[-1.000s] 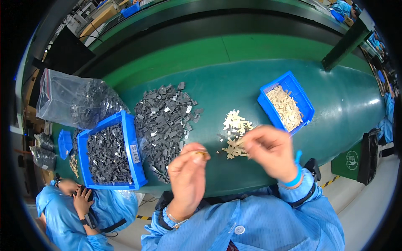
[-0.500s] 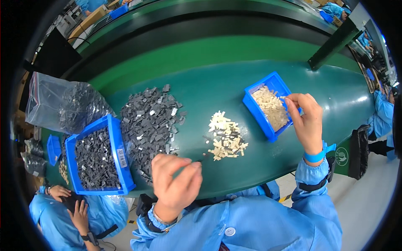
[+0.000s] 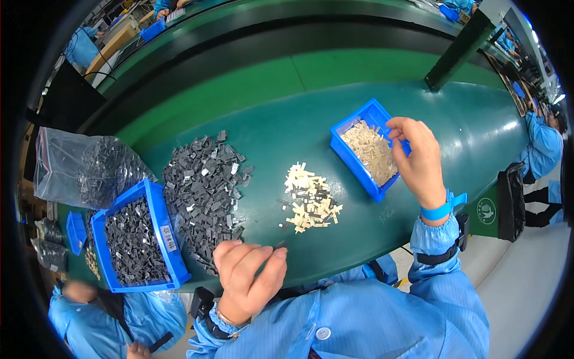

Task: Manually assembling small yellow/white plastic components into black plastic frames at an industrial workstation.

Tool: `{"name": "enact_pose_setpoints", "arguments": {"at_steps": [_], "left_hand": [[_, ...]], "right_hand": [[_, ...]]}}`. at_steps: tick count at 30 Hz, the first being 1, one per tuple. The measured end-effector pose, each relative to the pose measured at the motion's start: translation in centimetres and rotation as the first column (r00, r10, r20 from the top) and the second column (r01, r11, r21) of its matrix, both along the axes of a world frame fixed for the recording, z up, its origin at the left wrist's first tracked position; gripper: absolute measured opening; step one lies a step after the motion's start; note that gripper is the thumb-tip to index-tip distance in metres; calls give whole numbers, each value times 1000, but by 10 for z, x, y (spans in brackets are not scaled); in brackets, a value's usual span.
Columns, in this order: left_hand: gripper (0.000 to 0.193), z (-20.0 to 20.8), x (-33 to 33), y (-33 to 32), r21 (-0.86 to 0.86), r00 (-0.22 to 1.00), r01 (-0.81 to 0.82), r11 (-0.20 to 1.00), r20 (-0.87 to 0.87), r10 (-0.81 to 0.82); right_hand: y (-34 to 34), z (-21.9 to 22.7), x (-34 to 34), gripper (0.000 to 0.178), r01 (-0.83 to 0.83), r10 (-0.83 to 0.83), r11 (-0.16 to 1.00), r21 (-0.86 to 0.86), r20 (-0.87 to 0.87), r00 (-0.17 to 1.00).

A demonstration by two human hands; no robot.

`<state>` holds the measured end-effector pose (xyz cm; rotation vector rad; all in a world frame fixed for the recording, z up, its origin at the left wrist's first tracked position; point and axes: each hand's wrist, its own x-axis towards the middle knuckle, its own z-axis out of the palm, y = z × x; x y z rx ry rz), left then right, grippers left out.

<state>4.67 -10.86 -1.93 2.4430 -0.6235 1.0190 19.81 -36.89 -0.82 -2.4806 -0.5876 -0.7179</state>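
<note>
My left hand [image 3: 248, 278] is at the near edge of the table, its thumb and fingers pinched on a small dark plastic piece [image 3: 280, 245]. Over the right rim of a blue bin [image 3: 376, 192], my right hand [image 3: 418, 158] hovers with thumb and forefinger apart and nothing seen between them. Small beige pieces [image 3: 368, 149] fill that bin. Between my hands lies a loose pile of cream pieces [image 3: 311, 209] mixed with some dark ones. A large heap of dark grey plastic pieces [image 3: 203, 185] spreads out beyond my left hand.
Left of the heap stands a larger blue bin [image 3: 176, 254] full of dark pieces, with a clear plastic bag [image 3: 66, 164] of similar parts behind it. A dark post [image 3: 457, 60] rises at the far right. A co-worker's blue sleeve [image 3: 149, 311] shows at lower left.
My right thumb and forefinger have parted above the beige pieces; before, they were pinched together at the bin's rim. My left hand stays near the same spot. The whole view has shifted slightly.
</note>
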Motion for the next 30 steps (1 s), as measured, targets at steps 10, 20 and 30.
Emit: {"name": "enact_pose_setpoints", "arguments": {"at_steps": [10, 20, 30], "left_hand": [[23, 0, -3, -6, 122, 996, 85, 989, 8, -87], [28, -3, -8, -4, 155, 989, 144, 977, 12, -148], [34, -9, 63, 9, 268, 891, -326, 907, -234, 390]], "right_hand": [[61, 12, -50, 7, -593, 812, 582, 556, -356, 462], [71, 5, -54, 8, -667, 836, 522, 531, -474, 276], [71, -8, -57, 5, -333, 552, 749, 572, -262, 792]]}}
